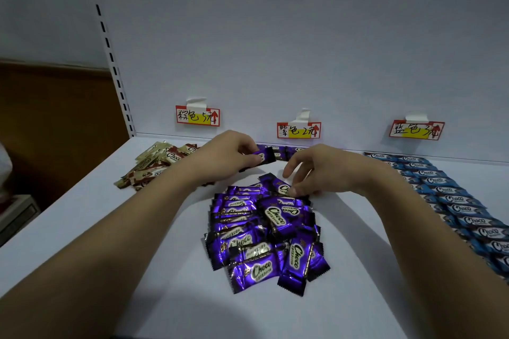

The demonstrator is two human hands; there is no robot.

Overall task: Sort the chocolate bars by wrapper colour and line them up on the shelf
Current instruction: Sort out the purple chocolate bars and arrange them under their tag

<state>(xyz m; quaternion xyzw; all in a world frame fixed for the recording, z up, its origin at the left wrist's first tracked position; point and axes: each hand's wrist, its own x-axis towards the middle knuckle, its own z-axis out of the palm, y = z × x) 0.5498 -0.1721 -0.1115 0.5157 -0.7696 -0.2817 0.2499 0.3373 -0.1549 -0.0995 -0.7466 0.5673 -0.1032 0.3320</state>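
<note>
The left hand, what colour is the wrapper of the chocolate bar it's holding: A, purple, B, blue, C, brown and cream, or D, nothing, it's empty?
A: the left hand pinches a purple-wrapped bar above the shelf, lifted clear of the purple pile.
</note>
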